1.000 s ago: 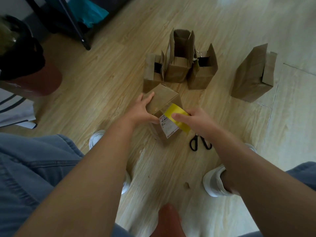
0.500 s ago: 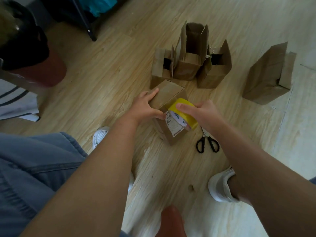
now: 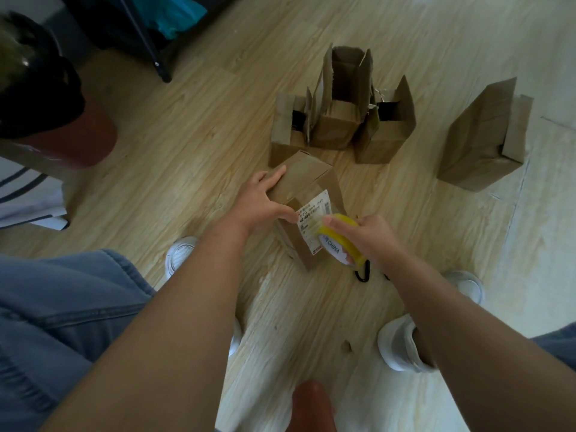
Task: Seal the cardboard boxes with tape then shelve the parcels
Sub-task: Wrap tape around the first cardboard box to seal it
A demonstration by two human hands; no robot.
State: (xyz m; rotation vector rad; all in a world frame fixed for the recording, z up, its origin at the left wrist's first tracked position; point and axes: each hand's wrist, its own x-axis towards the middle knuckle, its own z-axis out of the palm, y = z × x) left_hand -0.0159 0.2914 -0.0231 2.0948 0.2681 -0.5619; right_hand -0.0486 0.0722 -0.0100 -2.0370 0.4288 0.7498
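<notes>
A small brown cardboard box with a white shipping label lies on the wooden floor in front of me. My left hand presses on its left top edge, thumb at the label. My right hand grips a yellow tape roll against the box's near right side, below the label. Three open boxes stand in a cluster behind it. Another brown box stands apart at the right.
Black scissors lie on the floor under my right hand, mostly hidden. My white shoes and jeans frame the near floor. A dark red stool stands at the left, a black rack leg at the top.
The tape roll has slid down from the box's top edge over the label to its near side. My left hand stays on the box.
</notes>
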